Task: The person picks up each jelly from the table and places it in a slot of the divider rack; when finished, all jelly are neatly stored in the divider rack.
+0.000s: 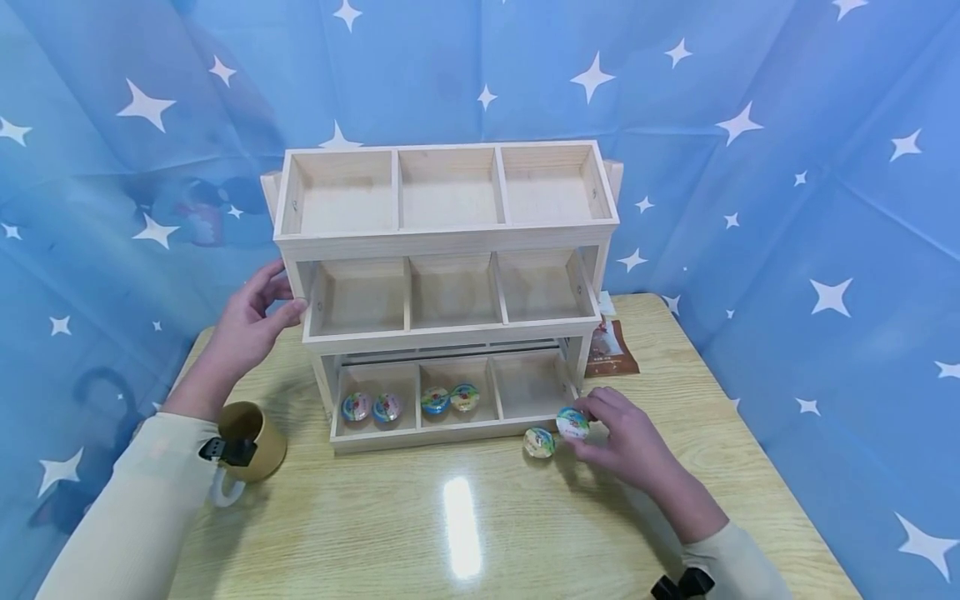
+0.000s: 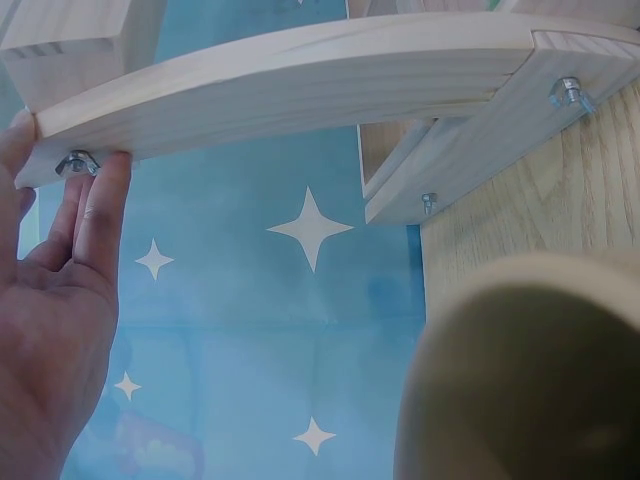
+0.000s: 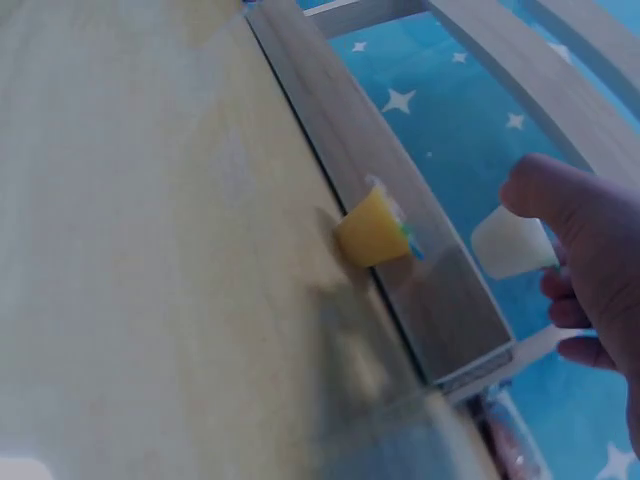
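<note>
A three-tier wooden shelf [image 1: 450, 243] with divided trays stands on the table. My left hand [image 1: 247, 325] grips its left side; in the left wrist view, thumb and fingers lie on either side of the curved side panel [image 2: 300, 90], beside a wing nut [image 2: 76, 163]. My right hand [image 1: 626, 437] pinches a small white jelly cup [image 3: 512, 243] with a printed lid, by the bottom tray's front right corner. A yellow jelly cup [image 3: 372, 232] sits on the table just left of it, against the tray's front. Two jelly cups [image 1: 372, 407] lie in the bottom left compartment, two more [image 1: 450, 399] in the middle one.
A tan mug [image 1: 264, 446] with a white handle stands on the table [image 1: 360, 525] by my left forearm. A brown packet [image 1: 611, 350] lies behind the shelf's right side. Blue star-patterned cloth [image 1: 787, 208] hangs around the table's back and sides.
</note>
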The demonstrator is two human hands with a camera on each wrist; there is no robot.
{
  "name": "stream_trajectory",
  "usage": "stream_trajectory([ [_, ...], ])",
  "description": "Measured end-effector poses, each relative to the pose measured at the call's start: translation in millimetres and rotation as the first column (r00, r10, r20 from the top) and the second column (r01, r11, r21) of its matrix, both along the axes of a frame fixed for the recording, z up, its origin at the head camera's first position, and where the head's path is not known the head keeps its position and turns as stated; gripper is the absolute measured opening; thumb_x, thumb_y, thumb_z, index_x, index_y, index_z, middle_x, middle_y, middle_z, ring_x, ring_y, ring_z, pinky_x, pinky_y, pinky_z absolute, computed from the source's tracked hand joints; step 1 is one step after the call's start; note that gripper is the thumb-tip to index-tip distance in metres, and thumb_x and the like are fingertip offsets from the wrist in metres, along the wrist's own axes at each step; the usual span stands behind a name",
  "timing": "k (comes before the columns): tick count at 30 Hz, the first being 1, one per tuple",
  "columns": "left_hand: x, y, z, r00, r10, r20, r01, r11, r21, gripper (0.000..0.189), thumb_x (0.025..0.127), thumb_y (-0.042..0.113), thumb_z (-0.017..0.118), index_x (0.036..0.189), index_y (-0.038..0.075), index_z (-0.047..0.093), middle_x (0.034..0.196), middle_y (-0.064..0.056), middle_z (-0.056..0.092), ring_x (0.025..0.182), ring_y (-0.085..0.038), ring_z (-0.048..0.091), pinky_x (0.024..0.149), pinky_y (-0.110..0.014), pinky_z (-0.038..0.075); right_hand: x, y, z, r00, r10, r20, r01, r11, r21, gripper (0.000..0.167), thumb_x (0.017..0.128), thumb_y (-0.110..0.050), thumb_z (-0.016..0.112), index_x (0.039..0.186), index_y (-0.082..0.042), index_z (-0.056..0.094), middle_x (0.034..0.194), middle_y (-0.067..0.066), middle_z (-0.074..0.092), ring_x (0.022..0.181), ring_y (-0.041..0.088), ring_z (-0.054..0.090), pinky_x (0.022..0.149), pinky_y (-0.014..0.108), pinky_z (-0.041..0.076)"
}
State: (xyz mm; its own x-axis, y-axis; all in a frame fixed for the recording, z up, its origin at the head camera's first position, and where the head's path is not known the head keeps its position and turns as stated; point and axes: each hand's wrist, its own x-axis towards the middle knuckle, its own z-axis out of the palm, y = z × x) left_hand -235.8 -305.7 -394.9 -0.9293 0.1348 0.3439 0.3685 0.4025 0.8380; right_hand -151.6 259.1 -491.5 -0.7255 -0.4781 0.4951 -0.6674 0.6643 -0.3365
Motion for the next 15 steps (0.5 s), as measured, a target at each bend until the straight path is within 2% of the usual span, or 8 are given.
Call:
stream_trajectory([
  [5,-0.4,-0.1,0.0,1.000,0.006,0.007,-0.006,1.000,-0.006,0.072,0.114,0.014,0.066,0.177,0.019,0.031,0.138,-0.008,0.063,0.121,-0.008,0.062,0.088,-0.014,0.060,-12.5,-10.6,7.3,0.999,0.010,0.037,-0.009,1.000,-0.008,0.038,0.077,-0.015,0.097,0.110,-0.010,0.078,0.097,-0.006,0.064,0.090,0.015,0.059,0.073,0.036,0.058],
  [10,-0.1,0.1,0.4,1.000,-0.002,0.001,0.002,1.000,0.000,0.071,0.114,0.012,0.065,0.177,0.020,0.032,0.135,-0.004,0.063,0.121,-0.009,0.062,0.088,-0.014,0.060,-27.1,-22.8,9.6,0.988,0.055,0.146,-0.045,0.996,-0.075,0.035,0.080,-0.011,0.096,0.109,-0.013,0.077,0.095,-0.005,0.059,0.088,0.023,0.058,0.072,0.038,0.054],
  [15,0.3,1.0,1.2,1.000,-0.005,-0.001,0.005,1.000,0.003,0.071,0.114,0.011,0.064,0.177,0.021,0.032,0.136,-0.006,0.063,0.121,-0.009,0.062,0.087,-0.014,0.060,-41.0,-33.3,11.3,0.982,0.072,0.177,-0.066,0.997,-0.043,0.034,0.084,-0.019,0.094,0.114,-0.013,0.078,0.097,-0.006,0.061,0.090,0.020,0.058,0.075,0.036,0.053],
])
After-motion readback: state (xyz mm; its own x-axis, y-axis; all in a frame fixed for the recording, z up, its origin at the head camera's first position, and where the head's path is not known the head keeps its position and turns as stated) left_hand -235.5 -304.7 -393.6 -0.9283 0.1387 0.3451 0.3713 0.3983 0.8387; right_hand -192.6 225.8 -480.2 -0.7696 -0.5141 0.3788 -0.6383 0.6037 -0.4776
